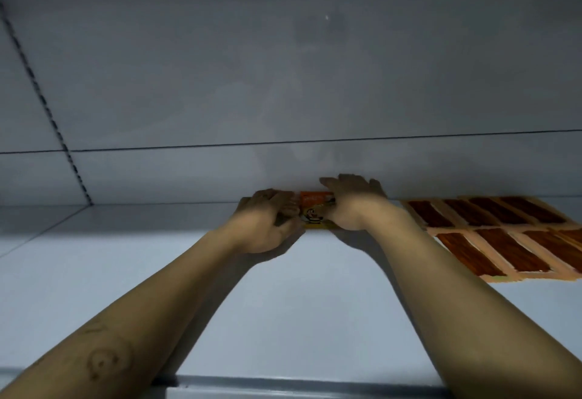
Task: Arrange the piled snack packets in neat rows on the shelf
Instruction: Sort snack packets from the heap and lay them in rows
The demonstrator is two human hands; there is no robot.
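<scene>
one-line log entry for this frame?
left hand: grips orange packet | right hand: on packet, grip unclear | spot: shelf, at back wall | brown packets: two rows, right

An orange and yellow snack packet point(316, 209) is held against the back edge of the shelf point(283, 304), gripped at its sides by the left hand point(267, 222) and the right hand point(352, 206). Brown and peach packets point(491, 235) are laid flat in two close rows towards the back right corner

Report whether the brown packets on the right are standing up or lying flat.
Lying flat: the brown packets show full faces upward, in two rows on the shelf.
</scene>
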